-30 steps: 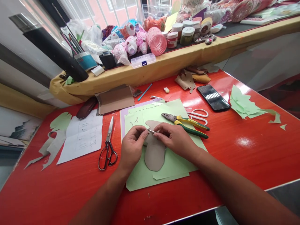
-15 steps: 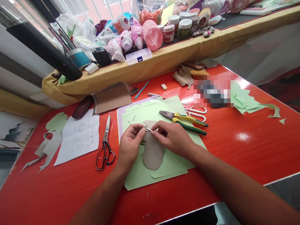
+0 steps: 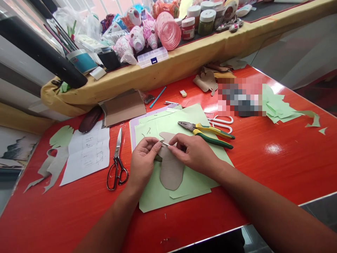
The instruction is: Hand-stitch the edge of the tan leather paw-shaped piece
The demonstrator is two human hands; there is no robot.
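Both hands meet over green sheets (image 3: 151, 200), fingers curled and tips almost together. The right hand (image 3: 193, 151) pinches a thin rod (image 3: 165, 144) between thumb and forefinger; the left hand (image 3: 143, 158) is closed at the rod's other end, though exactly what it pinches is too small to tell. The rod is straight, pale and smooth-looking. Its long axis runs nearly crosswise, slanting from the left fingertips toward the right ones, over the far part of a grey cutout (image 3: 171, 174).

The cutout is flat, matte and leather-like, faintly creased, its edge trimmed in short straight facets. It lies lengthwise away from the person, the far end leaning left, the broad rounded end facing the person. The sheets under it are smooth, on a glossy red desk (image 3: 263, 172).

Pliers (image 3: 196, 128) with yellow and green grips rest partly on the sheets, metal nose pointing left. Scissors (image 3: 117, 158) lie just left of the sheets, shiny blades pointing away, dark looped handles nearer the person.
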